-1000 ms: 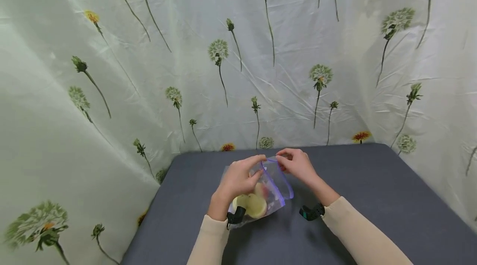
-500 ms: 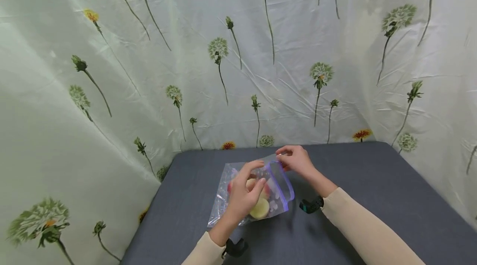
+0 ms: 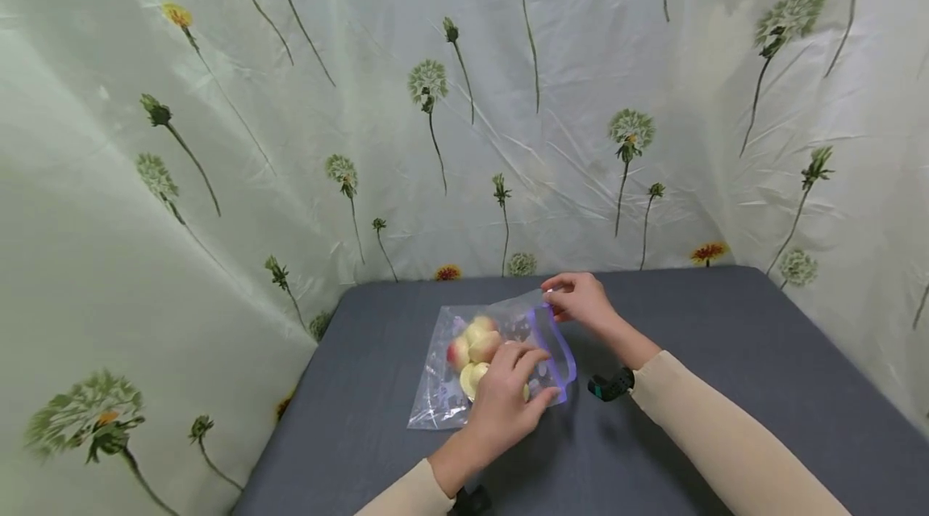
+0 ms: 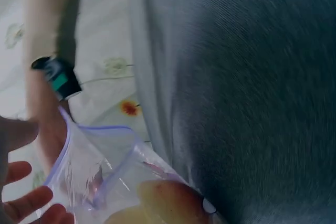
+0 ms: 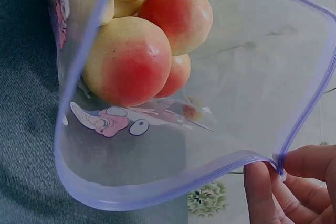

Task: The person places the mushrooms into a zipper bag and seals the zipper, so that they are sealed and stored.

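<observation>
A clear zip bag (image 3: 435, 407) with a purple zip lies on its side on the table, its mouth towards the right. Inside it are several round yellow fruits with a red blush (image 3: 482, 343), large and close in the right wrist view. My right hand (image 3: 581, 302) pinches the far corner of the zip strip between thumb and fingers, and the mouth gapes in the right wrist view. Over the near part of the bag is my left hand (image 3: 504, 407), thumb and fingers apart, fingertips close to the mouth's near side. Its spread fingers (image 4: 31, 200) hold nothing in the left wrist view.
The dark grey table (image 3: 348, 435) extends to both sides of the bag. A light curtain printed with dandelions (image 3: 428, 81) hangs behind it and along the left. Black bands sit on both wrists, one of them the right wristband (image 3: 611, 385).
My left hand has left the zip near the far corner and moved down along the bag towards its near side, uncovering the fruit. My right hand keeps its pinch on the corner.
</observation>
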### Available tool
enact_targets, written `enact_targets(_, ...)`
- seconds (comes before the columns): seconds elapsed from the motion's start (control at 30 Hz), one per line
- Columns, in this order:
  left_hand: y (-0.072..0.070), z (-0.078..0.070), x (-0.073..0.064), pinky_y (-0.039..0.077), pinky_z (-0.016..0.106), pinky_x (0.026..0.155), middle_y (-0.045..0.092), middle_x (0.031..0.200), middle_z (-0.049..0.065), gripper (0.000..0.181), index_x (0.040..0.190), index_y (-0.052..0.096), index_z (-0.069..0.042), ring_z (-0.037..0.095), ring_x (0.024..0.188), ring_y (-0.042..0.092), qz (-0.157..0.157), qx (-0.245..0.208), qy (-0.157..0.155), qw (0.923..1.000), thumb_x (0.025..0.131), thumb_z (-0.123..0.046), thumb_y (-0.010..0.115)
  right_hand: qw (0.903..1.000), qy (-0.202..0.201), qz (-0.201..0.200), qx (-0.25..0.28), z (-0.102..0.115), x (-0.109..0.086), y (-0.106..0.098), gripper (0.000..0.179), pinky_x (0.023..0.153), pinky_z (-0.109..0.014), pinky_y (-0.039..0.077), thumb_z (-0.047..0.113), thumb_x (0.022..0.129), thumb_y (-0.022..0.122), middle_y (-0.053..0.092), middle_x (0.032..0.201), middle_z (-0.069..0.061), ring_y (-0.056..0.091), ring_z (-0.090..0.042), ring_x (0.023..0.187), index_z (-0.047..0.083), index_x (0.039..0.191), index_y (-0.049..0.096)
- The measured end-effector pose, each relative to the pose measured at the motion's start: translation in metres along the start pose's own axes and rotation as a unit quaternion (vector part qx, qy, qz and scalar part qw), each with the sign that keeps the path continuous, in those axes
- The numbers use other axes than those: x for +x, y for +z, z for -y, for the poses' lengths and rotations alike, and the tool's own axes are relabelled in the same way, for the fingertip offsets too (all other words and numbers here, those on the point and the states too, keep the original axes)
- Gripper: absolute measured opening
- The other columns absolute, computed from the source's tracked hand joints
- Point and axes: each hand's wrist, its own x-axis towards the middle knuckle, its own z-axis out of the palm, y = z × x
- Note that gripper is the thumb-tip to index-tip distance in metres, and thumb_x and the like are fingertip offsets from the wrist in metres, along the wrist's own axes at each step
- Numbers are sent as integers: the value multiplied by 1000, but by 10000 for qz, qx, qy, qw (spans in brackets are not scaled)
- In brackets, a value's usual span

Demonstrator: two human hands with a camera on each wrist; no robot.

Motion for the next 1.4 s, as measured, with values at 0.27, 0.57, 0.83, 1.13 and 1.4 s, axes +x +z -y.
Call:
enact_targets(0.27,18,-7,4,47,30,74,51,95,0,48,95,60,-17,16,86,51,788,1415,706,9843,71,-45,90,10000,47,46,-51,-6,3,-5,29,74,-50,58,12,95,69,71,96,-14,69,-26,77,-1,122,69)
enact_targets(0.57,20,-7,-1,44,25,61,51,78,-5,17,74,55,-15,13,70,52,1,1187,1281,9846,76,-10,72,9999,61,145,-22,-1,7,-3,30,74,-51,57,9,95,69,71,92,-13,69,-25,72,-1,124,68)
enact_targets(0.83,10,-11,-10,41,15,59,51,79,-10,24,78,61,-18,5,67,51,125,729,1259,9893,74,-9,83,9998,0,173,-60,6,11,-2,28,69,-44,59,5,96,67,70,92,-15,69,-39,79,-1,123,68)
enact_targets(1.13,6,-12,-17,44,11,66,55,79,-13,19,78,69,-21,0,71,56,541,358,1635,9844,74,-14,86,9997,-71,231,-104,0,20,-6,26,75,-50,57,3,96,66,70,97,-16,69,-29,73,2,122,69)
enact_targets(1.4,3,-13,-19,39,8,68,53,77,-13,19,76,68,-21,-2,70,50,625,96,1942,9789,72,-14,85,9991,-246,336,-74,-7,27,-12,27,73,-50,58,2,95,67,70,95,-18,68,-22,69,-4,122,68)
